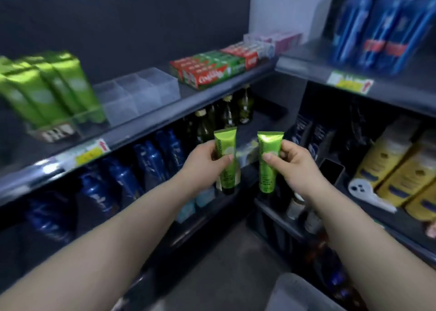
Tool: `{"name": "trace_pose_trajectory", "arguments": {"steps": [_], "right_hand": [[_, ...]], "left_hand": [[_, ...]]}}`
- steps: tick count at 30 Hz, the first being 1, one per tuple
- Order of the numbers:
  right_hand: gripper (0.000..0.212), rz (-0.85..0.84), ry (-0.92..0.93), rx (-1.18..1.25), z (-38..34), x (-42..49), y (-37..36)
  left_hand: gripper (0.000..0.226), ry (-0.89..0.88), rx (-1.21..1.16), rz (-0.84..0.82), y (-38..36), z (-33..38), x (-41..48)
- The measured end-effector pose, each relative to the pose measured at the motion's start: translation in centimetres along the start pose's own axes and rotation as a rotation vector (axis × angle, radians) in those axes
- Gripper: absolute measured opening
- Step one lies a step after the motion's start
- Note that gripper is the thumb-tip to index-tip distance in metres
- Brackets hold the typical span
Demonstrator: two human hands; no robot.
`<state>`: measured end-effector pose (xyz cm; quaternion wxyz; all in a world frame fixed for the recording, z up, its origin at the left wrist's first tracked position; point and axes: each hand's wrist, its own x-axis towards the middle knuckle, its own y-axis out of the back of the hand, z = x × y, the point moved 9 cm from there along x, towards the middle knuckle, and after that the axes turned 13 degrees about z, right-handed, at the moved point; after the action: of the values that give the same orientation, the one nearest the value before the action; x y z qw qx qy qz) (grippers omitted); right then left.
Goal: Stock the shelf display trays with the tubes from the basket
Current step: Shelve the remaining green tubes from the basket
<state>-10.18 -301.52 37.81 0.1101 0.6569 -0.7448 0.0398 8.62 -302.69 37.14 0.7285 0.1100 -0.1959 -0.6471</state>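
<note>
My left hand (208, 158) grips a green tube (226, 169) upright, crimped end up and dark cap down. My right hand (291, 160) holds a second green tube (269, 145) the same way, about a hand's width to the right. Both tubes hang in front of the lower shelf, below the upper shelf's edge. On the upper shelf at the left, several green tubes (47, 91) stand in a clear display tray (89, 119). Beside them sits a clear tray with bare compartments (139, 91). The basket's pale rim (297, 291) shows at the bottom right, its contents hidden.
Red and green toothpaste boxes (212, 70) lie further right on the upper shelf. Dark blue bottles (132, 176) and green glass bottles (226, 114) fill the lower shelf. The right-hand unit carries blue toothbrush packs (377, 27) and yellow packs (396, 169). Grey floor lies between the units.
</note>
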Motion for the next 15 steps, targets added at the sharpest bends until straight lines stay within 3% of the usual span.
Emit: {"name": "trace_pose_trajectory", "arguments": {"steps": [7, 9, 15], "right_hand": [[0.024, -0.104, 0.176, 0.077, -8.9, 6.0, -6.6], [0.024, -0.134, 0.207, 0.106, -11.1, 7.5, -8.8], [0.023, -0.265, 0.282, 0.132, -17.0, 10.9, -16.0]], "left_hand": [[0.007, -0.213, 0.148, 0.178, 12.0, 7.2, 4.6], [0.017, -0.286, 0.213, 0.260, 15.8, 9.6, 5.5], [0.016, -0.311, 0.214, 0.378, 25.3, 13.7, 8.6]]}}
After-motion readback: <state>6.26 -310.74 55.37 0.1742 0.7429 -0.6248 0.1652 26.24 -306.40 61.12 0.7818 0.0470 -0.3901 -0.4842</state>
